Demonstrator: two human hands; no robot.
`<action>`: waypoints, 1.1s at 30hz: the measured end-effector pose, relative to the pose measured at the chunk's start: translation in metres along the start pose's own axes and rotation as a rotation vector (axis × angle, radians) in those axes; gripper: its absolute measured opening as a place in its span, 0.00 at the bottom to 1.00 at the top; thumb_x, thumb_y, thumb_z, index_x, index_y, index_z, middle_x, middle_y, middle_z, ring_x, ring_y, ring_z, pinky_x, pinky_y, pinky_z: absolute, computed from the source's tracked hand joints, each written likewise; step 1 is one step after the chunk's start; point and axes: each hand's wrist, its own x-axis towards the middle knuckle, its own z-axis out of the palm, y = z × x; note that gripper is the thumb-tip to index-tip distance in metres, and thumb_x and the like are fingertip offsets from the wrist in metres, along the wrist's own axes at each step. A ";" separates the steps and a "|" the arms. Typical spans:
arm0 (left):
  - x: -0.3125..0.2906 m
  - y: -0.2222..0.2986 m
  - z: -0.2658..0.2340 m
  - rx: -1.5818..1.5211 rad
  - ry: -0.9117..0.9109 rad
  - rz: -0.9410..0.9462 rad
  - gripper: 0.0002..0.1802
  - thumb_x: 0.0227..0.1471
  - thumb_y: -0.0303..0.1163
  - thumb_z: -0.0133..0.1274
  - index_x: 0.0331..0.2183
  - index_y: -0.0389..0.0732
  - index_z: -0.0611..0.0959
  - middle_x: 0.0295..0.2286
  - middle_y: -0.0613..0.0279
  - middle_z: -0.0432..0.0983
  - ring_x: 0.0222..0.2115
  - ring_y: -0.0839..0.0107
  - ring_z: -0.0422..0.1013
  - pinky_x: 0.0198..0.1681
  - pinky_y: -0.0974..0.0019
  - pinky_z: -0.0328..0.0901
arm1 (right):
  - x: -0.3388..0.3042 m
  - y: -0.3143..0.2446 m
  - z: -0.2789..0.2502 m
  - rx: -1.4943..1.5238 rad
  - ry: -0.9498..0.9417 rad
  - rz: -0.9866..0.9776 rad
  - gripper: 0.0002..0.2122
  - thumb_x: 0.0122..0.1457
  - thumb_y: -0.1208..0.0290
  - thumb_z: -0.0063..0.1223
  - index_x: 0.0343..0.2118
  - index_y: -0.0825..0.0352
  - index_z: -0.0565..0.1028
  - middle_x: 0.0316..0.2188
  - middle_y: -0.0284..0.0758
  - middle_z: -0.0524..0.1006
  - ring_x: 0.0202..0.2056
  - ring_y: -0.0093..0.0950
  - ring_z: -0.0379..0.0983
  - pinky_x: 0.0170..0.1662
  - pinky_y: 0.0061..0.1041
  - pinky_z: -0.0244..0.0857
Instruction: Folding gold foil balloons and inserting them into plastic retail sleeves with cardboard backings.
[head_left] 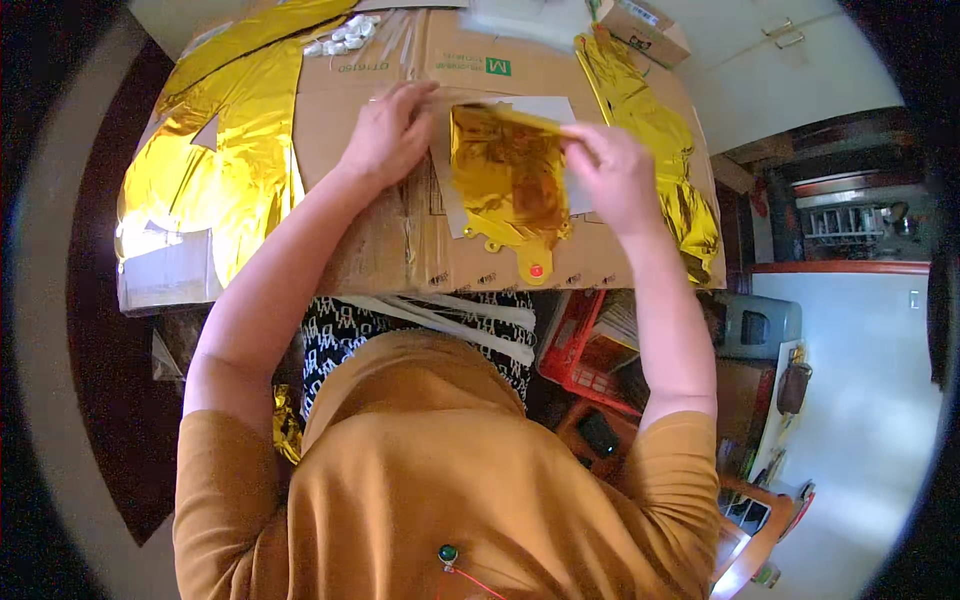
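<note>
From a distance, in the head view, I see the right hand (pixel 617 175) with its grip clamped on the upper right corner of the gold foil (pixel 510 175), blurred along its top edge. The foil lies over a white sheet (pixel 552 105) on the cardboard (pixel 332 120), its tab, marked with a red dot (pixel 536 271), pointing toward the wearer. The left hand (pixel 390 140) rests near the sheet, fingers bent; I cannot tell whether its grip holds anything. Larger gold sheeting (pixel 240 130) drapes at left, a crumpled gold strip (pixel 655 140) at right.
</note>
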 end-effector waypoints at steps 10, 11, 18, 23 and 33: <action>-0.012 0.018 0.006 0.389 -0.116 0.094 0.27 0.53 0.42 0.55 0.53 0.42 0.78 0.54 0.53 0.69 0.54 0.49 0.64 0.57 0.49 0.60 | 0.080 0.047 -0.039 -0.055 -0.276 0.249 0.13 0.61 0.64 0.58 0.38 0.72 0.80 0.26 0.30 0.80 0.28 0.16 0.70 0.34 0.20 0.65; -0.016 0.019 0.006 0.367 -0.121 0.112 0.27 0.53 0.42 0.55 0.53 0.42 0.77 0.54 0.54 0.69 0.55 0.49 0.64 0.58 0.49 0.60 | 0.088 0.048 -0.044 -0.044 -0.236 0.219 0.13 0.61 0.64 0.59 0.38 0.72 0.80 0.26 0.30 0.80 0.28 0.16 0.70 0.34 0.21 0.65; -0.046 0.012 -0.012 0.231 -0.168 0.250 0.27 0.55 0.38 0.56 0.54 0.39 0.75 0.55 0.52 0.68 0.56 0.48 0.62 0.61 0.49 0.57 | 0.104 0.009 -0.063 -0.175 0.268 0.080 0.09 0.59 0.66 0.59 0.42 0.60 0.82 0.32 0.40 0.82 0.30 0.29 0.78 0.34 0.28 0.69; -0.063 0.023 -0.020 0.217 -0.157 0.252 0.27 0.54 0.37 0.57 0.54 0.38 0.75 0.56 0.50 0.67 0.58 0.48 0.60 0.63 0.49 0.55 | 0.025 -0.030 -0.043 -0.490 0.196 -0.425 0.07 0.55 0.73 0.55 0.36 0.64 0.80 0.32 0.37 0.81 0.32 0.31 0.78 0.37 0.32 0.71; -0.133 0.053 -0.036 0.141 -0.087 0.266 0.26 0.49 0.31 0.60 0.51 0.39 0.77 0.51 0.50 0.70 0.54 0.48 0.65 0.59 0.49 0.61 | -0.097 -0.034 0.027 -0.179 -0.122 -0.419 0.12 0.49 0.72 0.62 0.38 0.68 0.79 0.43 0.40 0.80 0.46 0.37 0.77 0.47 0.36 0.71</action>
